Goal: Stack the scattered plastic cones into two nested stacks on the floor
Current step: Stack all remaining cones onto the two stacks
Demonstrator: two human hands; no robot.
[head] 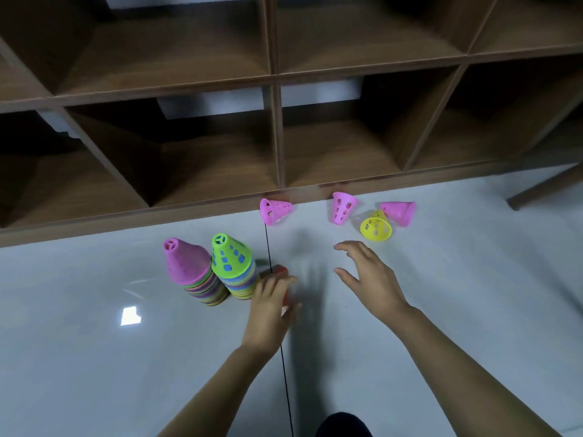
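Two nested cone stacks stand side by side on the floor: one topped by a pink cone [184, 263], the other by a green cone [230, 258]. My left hand [271, 305] grips a red cone [281, 271], mostly hidden and blurred, just right of the green-topped stack. My right hand [367, 274] hovers open, fingers spread, above the floor. Beyond it lie loose cones on their sides: a pink cone [275, 210] by the shelf base, another pink cone [343, 207], a yellow cone [376, 228] and a third pink cone [399, 211].
A brown wooden cubby shelf [274, 134] runs along the far side of the pale glossy floor [94, 357]. A thin black floor seam [285, 373] passes under my left hand. A wooden leg [542, 190] stands at far right. My dark knee [344, 425] shows at the bottom.
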